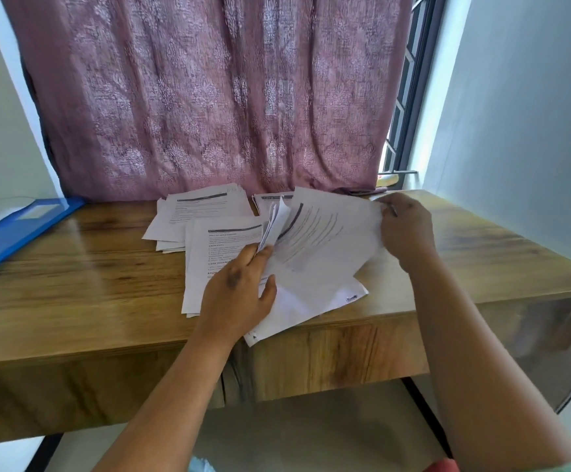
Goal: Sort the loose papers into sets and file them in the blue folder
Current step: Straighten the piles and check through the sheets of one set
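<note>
Your left hand (239,294) pinches the loose stack (311,267), right hand (405,229) grips the top sheet (331,226), so you're mid-sort; drop it on its matching pile, I'd guess.

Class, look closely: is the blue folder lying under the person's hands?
No, the blue folder lies at the table's far left, well apart from both hands, which hold papers.

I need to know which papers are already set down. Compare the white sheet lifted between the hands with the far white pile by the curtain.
The lifted white sheet is off the wooden table, pinched by the right hand at its far corner; the far white pile lies flat, untouched. The sheet looks motion-blurred; the pile's print is sharper. Both are white printed pages with dark header bars.
</note>
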### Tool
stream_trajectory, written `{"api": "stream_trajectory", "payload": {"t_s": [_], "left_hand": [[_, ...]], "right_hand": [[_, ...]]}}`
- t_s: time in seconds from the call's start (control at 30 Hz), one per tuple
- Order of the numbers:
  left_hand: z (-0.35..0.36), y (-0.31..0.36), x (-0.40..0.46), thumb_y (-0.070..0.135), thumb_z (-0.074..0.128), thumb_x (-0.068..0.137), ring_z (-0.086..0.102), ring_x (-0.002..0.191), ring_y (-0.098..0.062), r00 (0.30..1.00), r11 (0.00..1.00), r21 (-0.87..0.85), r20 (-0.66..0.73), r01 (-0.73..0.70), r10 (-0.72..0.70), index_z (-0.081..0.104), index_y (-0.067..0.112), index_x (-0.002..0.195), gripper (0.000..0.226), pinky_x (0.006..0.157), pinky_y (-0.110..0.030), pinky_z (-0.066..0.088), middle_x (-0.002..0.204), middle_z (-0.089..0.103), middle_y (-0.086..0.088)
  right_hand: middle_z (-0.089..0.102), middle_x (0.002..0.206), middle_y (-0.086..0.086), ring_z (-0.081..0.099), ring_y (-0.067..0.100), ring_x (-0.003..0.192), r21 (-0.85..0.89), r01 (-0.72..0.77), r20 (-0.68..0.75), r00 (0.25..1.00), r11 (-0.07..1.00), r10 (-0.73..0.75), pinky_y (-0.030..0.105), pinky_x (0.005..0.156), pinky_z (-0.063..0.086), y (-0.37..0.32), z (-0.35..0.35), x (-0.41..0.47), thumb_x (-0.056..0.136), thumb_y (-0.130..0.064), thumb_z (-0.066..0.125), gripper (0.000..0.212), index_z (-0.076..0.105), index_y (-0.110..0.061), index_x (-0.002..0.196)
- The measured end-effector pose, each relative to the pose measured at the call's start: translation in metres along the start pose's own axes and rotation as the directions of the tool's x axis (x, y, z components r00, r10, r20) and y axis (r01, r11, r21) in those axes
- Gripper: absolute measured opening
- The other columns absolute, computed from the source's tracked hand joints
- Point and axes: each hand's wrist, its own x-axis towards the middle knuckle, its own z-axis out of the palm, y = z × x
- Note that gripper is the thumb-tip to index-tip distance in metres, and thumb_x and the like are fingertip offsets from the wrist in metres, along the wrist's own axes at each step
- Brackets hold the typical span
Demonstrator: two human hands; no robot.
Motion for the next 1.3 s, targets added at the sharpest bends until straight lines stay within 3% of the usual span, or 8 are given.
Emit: {"api": "stream_trajectory", "payload": {"t_s": [0.1,0.2,0.43,0.7,0.8,0.97,1.2,1.3], "left_hand": [[0.0,-0.001,-0.001,0.024,0.071,0.085,0.069,0.09,-0.022,1.0,0.999,0.033,0.004,0.014,-0.014,0.056,0.008,0.133,0.052,0.065,-0.027,0.056,0.127,0.061,-0.011],[0.001,-0.004,0.0,0.031,0.065,0.089,0.065,0.087,-0.02,0.995,0.996,0.047,0.056,0.081,-0.083,0.049,0.011,0.139,0.057,0.062,-0.022,0.051,0.13,0.056,-0.009],[0.003,-0.006,0.002,0.056,0.052,0.092,0.056,0.105,-0.014,0.982,0.999,0.042,0.19,0.001,-0.009,0.048,0.024,0.141,0.059,0.076,-0.023,0.048,0.133,0.052,0.007],[-0.006,0.0,0.004,0.096,0.029,0.065,0.042,0.129,-0.008,0.912,0.992,-0.103,0.394,-0.079,0.113,0.058,0.038,0.131,0.093,0.102,-0.038,0.046,0.145,0.044,0.016],[-0.009,-0.003,-0.001,0.07,0.059,0.08,0.058,0.107,-0.009,0.983,0.931,-0.319,-0.009,-0.179,0.186,0.074,0.018,0.091,0.055,0.079,-0.036,0.056,0.12,0.062,0.004],[-0.015,-0.007,-0.013,0.035,0.065,0.085,0.056,0.098,-0.018,0.833,0.98,-0.185,-0.552,-0.07,-0.044,0.065,0.008,0.075,0.029,0.074,-0.044,0.051,0.096,0.061,-0.008],[-0.015,-0.009,-0.016,0.046,0.07,0.078,0.052,0.106,-0.022,0.866,1.0,0.016,-0.5,0.012,-0.002,0.058,0.017,0.1,0.038,0.087,-0.041,0.042,0.111,0.059,-0.008],[-0.015,-0.009,-0.017,0.061,0.064,0.078,0.053,0.107,-0.019,0.978,0.983,0.18,-0.198,-0.034,0.07,0.064,0.02,0.102,0.048,0.087,-0.037,0.037,0.111,0.062,0.002]], "right_hand": [[0.064,0.106,0.007,0.062,0.023,0.091,0.365,-0.26,-0.143,0.933,0.894,0.33,0.025,0.074,0.048,0.015,0.0,0.017,0.084,-0.002,0.052,0.034,0.067,-0.013,0.113],[0.05,0.123,0.018,0.065,0.035,0.098,0.771,-0.379,0.012,0.812,0.512,0.584,0.034,0.076,0.06,0.03,-0.002,0.02,0.074,0.013,0.063,0.047,0.056,-0.013,0.113],[0.046,0.13,0.03,0.069,0.036,0.09,0.881,-0.423,0.202,0.74,0.211,0.641,0.026,0.071,0.059,0.047,0.016,0.004,0.085,0.022,0.047,0.026,0.055,0.0,0.096],[0.061,0.111,0.026,0.072,0.027,0.078,0.814,-0.551,0.41,0.77,0.185,0.489,0.022,0.055,0.057,0.013,0.035,-0.032,0.096,0.016,0.035,0.033,0.054,0.005,0.12],[0.061,0.114,0.02,0.073,0.028,0.08,0.767,-0.581,0.433,0.782,0.272,0.448,0.027,0.059,0.06,0.005,0.046,-0.042,0.098,0.01,0.034,0.031,0.061,-0.001,0.108],[0.061,0.108,-0.004,0.063,0.02,0.086,0.321,-0.245,0.273,0.949,0.915,0.158,0.033,0.078,0.058,0.0,0.066,-0.053,0.096,-0.001,0.043,0.037,0.07,-0.026,0.095],[0.068,0.108,0.013,0.059,0.021,0.085,-0.132,0.183,0.28,0.95,0.974,-0.14,0.019,0.073,0.041,-0.01,0.088,-0.074,0.092,-0.006,0.052,0.023,0.071,0.0,0.103],[0.061,0.122,0.008,0.056,0.019,0.094,-0.193,0.182,0.376,0.921,0.964,-0.098,0.019,0.076,0.037,-0.011,0.087,-0.079,0.093,-0.018,0.056,0.026,0.066,-0.008,0.115]]}}
